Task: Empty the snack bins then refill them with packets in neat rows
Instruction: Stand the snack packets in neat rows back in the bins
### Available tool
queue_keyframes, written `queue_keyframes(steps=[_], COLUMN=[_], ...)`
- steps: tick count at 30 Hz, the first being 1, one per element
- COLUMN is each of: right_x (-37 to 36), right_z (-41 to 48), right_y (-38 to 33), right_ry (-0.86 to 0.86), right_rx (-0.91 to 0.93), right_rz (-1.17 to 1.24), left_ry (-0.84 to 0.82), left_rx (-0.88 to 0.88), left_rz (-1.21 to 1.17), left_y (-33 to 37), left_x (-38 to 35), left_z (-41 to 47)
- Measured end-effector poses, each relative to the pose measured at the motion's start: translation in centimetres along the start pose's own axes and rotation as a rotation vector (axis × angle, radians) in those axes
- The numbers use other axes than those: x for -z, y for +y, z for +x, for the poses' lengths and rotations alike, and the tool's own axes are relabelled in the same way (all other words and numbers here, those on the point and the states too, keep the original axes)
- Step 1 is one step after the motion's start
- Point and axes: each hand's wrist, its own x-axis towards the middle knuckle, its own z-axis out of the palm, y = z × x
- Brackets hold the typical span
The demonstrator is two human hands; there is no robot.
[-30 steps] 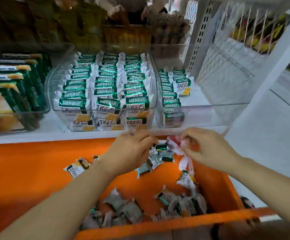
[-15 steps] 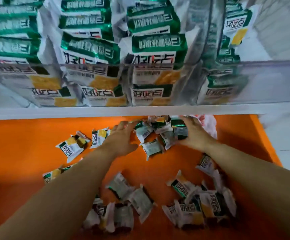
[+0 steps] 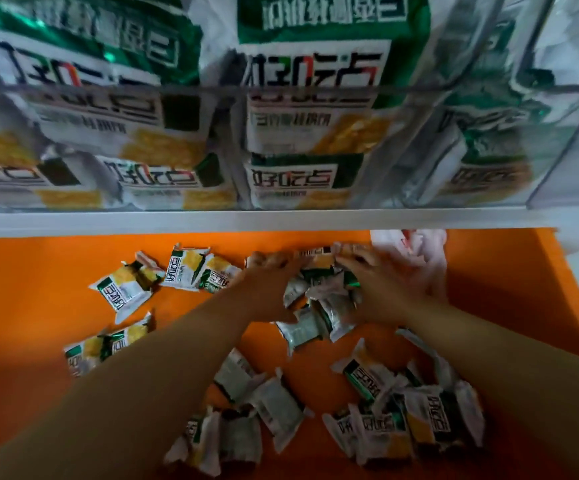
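Left grip, right grip: both curled in from either side round a gathered pile mid-tray, fingers hooked over its far edge. Nearest, on the orange tray, loose packets strewn in heaps, some print up, some silver back up, long axes pointing every way, none squared to the shelf. Probably very light, with soft crinkly film that is slick one against another, and likely something crushable inside. So better pinched across the flat faces near the middle, or squared between both palms as a small stack, than pulled by the crimped end seals. Worth turning before lifting, so that long axes run one way and printed faces match. Just beyond the right grip, a crumpled white bag against the tray's far side. Farthest, above the white shelf, clear bins already holding more of the same on end in rows, faces to the front.
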Motion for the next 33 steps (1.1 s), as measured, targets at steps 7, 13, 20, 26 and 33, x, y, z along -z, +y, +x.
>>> queue_keyframes(steps=[7,13,20,26,33], right_x=[-0.7,-0.6,-2.7,-3.6,-2.5], right_z=[-3.7,-3.6,-4.7,-6.1,-7.2], right_y=[0.3,0.4,-1.3,-0.6,-1.7], right_ry=[-0.160,-0.266,-0.309,-0.309,-0.334], right_rx=[-0.054,-0.112,-0.041,-0.054,-0.050], right_rz=[0.119,0.115,0.086,0.267,0.488], left_ry=[-0.169,-0.092,0.004,0.091,0.166], left_rx=[-0.021,-0.013,-0.033,-0.028,0.084], left_rz=[-0.065,-0.087,-0.284,-0.446,-0.721], left_y=[1.0,1.6,3.3,1.8,1.4], left_x=[-1.4,-3.2,-3.7,-5.3,-6.4], left_z=[-4.6,-5.3,-6.2,-9.0,-11.1])
